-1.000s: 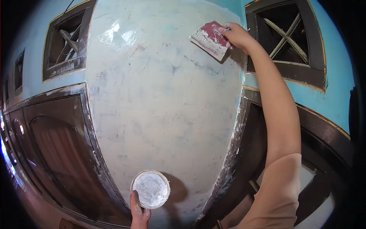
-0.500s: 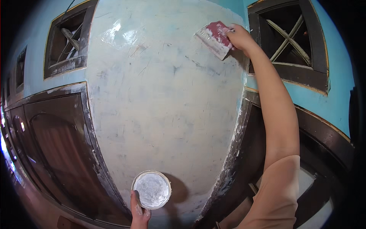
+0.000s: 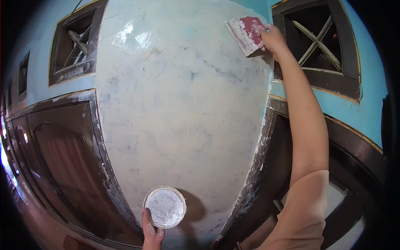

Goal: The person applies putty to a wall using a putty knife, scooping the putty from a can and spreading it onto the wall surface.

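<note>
High on the right side of the wall, my right hand (image 3: 273,41) is closed around a wide putty knife (image 3: 249,33) with a red grip. White paste is smeared over its blade, whose edge lies at or close to the wall (image 3: 179,108); touching cannot be told for sure. The wall is coated off-white with grey patches and thin scratches, and a wet shiny patch shows at its upper left. Low in front of it, my left hand (image 3: 153,229) grips a round white tub (image 3: 166,207) by the side, thumb at the rim. Whitish paste covers the tub's inside.
Dark wooden doors (image 3: 62,154) flank the wall, their frames spotted with white. Above them, vent openings with crossed slats (image 3: 317,43) sit in dark frames at left and right. Light blue paint (image 3: 371,104) covers the wall beyond.
My right hand has moved the putty knife slightly up and to the right, closer to the right vent frame. My left hand and the tub have stayed in place.
</note>
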Demonstrator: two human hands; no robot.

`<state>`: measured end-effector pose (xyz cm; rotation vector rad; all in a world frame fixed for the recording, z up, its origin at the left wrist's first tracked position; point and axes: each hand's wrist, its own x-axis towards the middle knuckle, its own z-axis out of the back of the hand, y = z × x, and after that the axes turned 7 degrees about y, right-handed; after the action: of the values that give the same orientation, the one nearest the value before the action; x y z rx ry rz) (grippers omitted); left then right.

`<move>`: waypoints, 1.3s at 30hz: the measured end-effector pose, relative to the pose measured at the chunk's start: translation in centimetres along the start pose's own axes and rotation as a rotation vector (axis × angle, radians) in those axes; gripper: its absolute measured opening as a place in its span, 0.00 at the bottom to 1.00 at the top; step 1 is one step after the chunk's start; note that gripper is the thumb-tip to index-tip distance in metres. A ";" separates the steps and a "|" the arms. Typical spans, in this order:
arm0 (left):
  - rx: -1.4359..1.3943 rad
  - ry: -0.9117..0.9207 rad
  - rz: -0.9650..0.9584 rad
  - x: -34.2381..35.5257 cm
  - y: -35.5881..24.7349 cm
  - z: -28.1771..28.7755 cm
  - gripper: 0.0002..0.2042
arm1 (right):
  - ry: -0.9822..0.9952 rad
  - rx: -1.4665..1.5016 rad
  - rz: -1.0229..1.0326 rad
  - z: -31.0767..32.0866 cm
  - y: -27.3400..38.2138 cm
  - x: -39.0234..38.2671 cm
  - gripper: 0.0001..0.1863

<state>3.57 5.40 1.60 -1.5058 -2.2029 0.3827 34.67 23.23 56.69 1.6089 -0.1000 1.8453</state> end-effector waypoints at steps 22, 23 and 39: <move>0.064 -0.055 0.043 -1.2 -2.4 -0.6 0.25 | 0.620 0.886 -0.526 -18.1 -5.8 -39.3 0.07; 0.078 -0.046 0.059 -1.3 -2.4 -0.7 0.25 | 0.624 0.891 -0.538 -18.6 -5.6 -39.3 0.07; 0.141 -0.118 -0.036 -2.7 -5.7 0.3 0.26 | 0.961 0.658 -0.482 -15.5 -9.9 -42.6 0.08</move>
<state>-0.32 0.80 3.39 -1.3993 -2.2372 0.6161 27.06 19.69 11.05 0.7951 1.2955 2.1268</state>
